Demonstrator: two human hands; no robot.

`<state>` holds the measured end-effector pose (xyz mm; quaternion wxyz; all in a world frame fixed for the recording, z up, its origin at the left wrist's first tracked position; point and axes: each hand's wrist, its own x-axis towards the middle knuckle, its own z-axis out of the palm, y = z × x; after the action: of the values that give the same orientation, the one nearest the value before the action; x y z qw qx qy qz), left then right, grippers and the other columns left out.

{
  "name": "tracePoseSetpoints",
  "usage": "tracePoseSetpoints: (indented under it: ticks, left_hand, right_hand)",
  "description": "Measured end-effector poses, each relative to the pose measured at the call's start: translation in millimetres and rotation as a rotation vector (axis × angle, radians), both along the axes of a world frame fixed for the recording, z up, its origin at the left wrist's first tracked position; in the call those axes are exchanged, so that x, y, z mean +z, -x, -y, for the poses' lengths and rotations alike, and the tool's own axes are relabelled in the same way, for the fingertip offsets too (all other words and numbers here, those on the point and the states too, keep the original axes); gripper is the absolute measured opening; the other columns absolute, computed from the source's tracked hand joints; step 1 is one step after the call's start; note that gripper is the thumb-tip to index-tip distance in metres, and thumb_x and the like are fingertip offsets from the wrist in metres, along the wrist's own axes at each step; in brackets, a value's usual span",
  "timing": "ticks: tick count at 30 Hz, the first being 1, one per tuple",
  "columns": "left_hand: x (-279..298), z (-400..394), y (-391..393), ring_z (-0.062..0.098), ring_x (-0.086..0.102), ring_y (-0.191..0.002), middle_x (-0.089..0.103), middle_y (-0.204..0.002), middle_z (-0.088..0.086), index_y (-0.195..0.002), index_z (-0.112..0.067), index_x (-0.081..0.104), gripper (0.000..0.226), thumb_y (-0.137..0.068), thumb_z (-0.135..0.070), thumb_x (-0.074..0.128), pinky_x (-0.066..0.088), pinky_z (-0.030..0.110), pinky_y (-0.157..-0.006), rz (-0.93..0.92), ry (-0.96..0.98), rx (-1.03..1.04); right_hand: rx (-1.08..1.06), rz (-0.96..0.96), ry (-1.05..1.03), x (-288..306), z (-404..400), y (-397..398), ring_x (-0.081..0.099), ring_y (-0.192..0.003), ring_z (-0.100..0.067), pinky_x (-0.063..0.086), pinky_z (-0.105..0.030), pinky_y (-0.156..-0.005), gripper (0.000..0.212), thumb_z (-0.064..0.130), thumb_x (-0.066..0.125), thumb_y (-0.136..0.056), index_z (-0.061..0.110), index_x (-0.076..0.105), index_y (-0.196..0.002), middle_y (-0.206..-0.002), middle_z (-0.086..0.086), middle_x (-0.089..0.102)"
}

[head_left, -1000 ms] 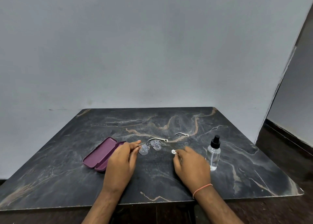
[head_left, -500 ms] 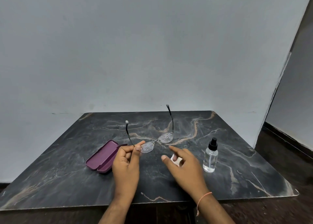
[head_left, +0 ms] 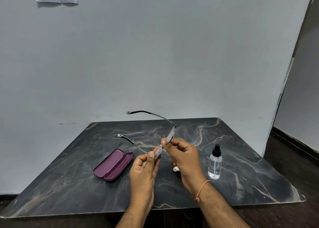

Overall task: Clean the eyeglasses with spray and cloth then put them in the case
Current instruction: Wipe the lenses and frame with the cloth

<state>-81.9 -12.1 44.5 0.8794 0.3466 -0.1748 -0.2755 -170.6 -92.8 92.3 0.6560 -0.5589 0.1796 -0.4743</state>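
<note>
Both hands, left hand [head_left: 144,169] and right hand [head_left: 185,158], pinch the eyeglasses [head_left: 159,150] (lenses smudged) in a closed grip.

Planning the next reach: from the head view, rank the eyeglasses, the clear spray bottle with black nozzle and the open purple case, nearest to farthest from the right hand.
1. Thin-framed eyeglasses: pinched by the right hand, above the table.
2. Clear spray bottle with black nozzle: upright, to its right.
3. Open purple case: beyond the left hand, on the left.

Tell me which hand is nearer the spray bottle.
Right. The right hand holds the eyeglasses just left of the spray bottle; the left hand is farther left, toward the case.
</note>
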Motion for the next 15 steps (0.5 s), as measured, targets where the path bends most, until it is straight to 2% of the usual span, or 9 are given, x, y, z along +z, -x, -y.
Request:
tracePoseSetpoints:
  ticks: [2,5,7,10,13,15]
  left_hand:
    - [0,-1,-3,0.023,0.079,-0.11,0.082,-0.12,0.016,-0.114,0.002,0.072,0.032,-0.094,-0.023,0.07,0.065,0.027,-0.095,0.027,-0.055,-0.005]
    - [2,-4,-9,0.023,0.079,-0.11,0.084,-0.118,0.008,-0.12,-0.009,0.078,0.037,-0.091,-0.032,0.072,0.066,0.026,-0.092,0.101,-0.147,0.005]
    - [1,-7,-16,0.022,0.079,-0.108,0.084,-0.116,0.005,-0.121,-0.014,0.077,0.036,-0.091,-0.035,0.073,0.065,0.027,-0.089,0.133,-0.196,0.01]
    - [-4,-11,-28,0.02,0.079,-0.101,0.084,-0.114,0.003,-0.126,-0.015,0.07,0.027,-0.1,-0.019,0.073,0.063,0.027,-0.084,0.125,-0.246,0.059]
    - [-14,-16,-42,0.015,0.071,-0.088,0.079,-0.121,0.009,-0.119,-0.028,0.066,0.022,-0.106,-0.01,0.066,0.059,0.027,-0.072,0.203,-0.313,0.277]
    - [-17,-22,-49,0.019,0.065,-0.083,0.07,-0.129,0.018,-0.119,-0.038,0.062,0.028,-0.108,-0.012,0.062,0.055,0.028,-0.074,0.326,-0.387,0.468]
  right_hand:
    - [-0.044,-0.019,0.125,5,3,-1,0.06,-0.063,0.001,0.046,-0.016,-0.06,0.023,0.031,0.088,-0.078,0.013,0.088,-0.092,-0.079,0.008,0.072]
    - [-0.111,-0.06,0.316,14,8,-1,0.064,-0.075,-0.005,0.053,-0.026,-0.071,0.016,0.036,0.088,-0.079,0.024,0.089,-0.089,-0.087,0.006,0.077]
    - [-0.158,-0.081,0.436,22,11,1,0.062,-0.074,-0.002,0.051,-0.021,-0.071,0.014,0.041,0.086,-0.079,0.03,0.088,-0.088,-0.086,0.007,0.077]
    - [-0.237,-0.199,0.675,33,19,4,0.062,-0.072,-0.004,0.043,-0.011,-0.067,0.007,0.035,0.089,-0.084,0.03,0.087,-0.089,-0.082,0.012,0.073]
    - [-0.346,-0.349,0.963,38,31,6,0.061,-0.073,0.002,0.04,-0.007,-0.067,0.007,0.025,0.088,-0.089,0.026,0.087,-0.095,-0.084,0.015,0.071]
    - [-0.42,-0.414,1.177,37,39,6,0.063,-0.077,-0.001,0.047,-0.015,-0.069,0.006,0.027,0.086,-0.091,0.027,0.086,-0.097,-0.087,0.012,0.072]
